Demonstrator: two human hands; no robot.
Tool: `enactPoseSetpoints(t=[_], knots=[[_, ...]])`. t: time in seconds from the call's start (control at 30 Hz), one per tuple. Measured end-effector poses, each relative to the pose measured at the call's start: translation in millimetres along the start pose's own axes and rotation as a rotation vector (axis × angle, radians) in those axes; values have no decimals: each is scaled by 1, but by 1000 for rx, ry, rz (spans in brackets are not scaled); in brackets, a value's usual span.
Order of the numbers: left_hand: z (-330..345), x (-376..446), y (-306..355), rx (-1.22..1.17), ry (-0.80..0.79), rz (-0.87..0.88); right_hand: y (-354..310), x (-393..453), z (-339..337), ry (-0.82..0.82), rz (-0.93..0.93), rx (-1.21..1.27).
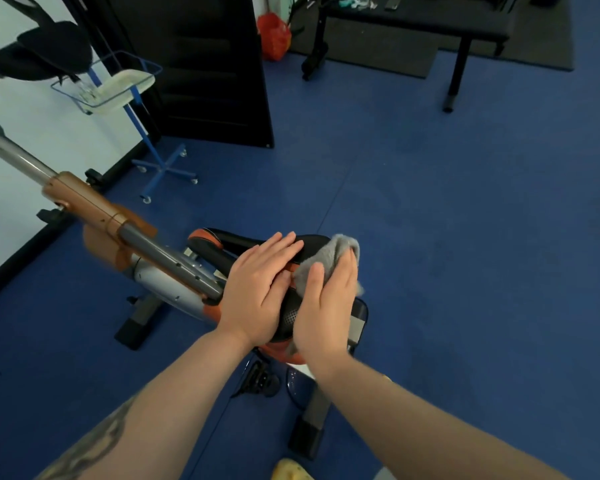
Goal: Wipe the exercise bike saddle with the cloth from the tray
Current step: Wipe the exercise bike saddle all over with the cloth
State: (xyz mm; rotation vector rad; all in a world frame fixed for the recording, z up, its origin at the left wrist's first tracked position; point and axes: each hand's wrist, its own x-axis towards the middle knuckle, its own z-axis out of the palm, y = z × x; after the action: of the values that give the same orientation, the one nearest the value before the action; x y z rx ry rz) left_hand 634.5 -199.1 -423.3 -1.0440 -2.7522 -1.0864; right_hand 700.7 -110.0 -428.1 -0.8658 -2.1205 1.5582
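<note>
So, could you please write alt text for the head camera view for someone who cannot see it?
A person's right hand presses a grey cloth against the black saddle of an exercise bike, while the left hand lies flat on the saddle. Beyond, a white tray sits on a blue wheeled stand.

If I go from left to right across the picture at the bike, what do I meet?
Grey bike post → left hand flat on the saddle → right hand pressing the grey cloth.
</note>
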Motion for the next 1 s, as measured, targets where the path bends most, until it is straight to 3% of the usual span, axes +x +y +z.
enactPoseSetpoints(t=[0.13, 0.3, 0.43, 0.67, 0.83, 1.0], knots=[[-1, 1, 2, -16, 12, -13, -5, 24, -6, -20, -28, -38], [-3, -1, 8, 2, 11, -57, 13, -8, -18, -218, -259, -168], [-3, -3, 16, 49, 26, -136, 14, 37, -30, -301, -333, -210], [10, -13, 33, 164, 162, -409, 0, 97, -56, -756, -486, -422], [28, -16, 67, 123, 334, -687, -12, 115, -72, -798, -609, -445], [35, -14, 82, 222, 278, -772, -23, 129, -85, -840, -699, -509]])
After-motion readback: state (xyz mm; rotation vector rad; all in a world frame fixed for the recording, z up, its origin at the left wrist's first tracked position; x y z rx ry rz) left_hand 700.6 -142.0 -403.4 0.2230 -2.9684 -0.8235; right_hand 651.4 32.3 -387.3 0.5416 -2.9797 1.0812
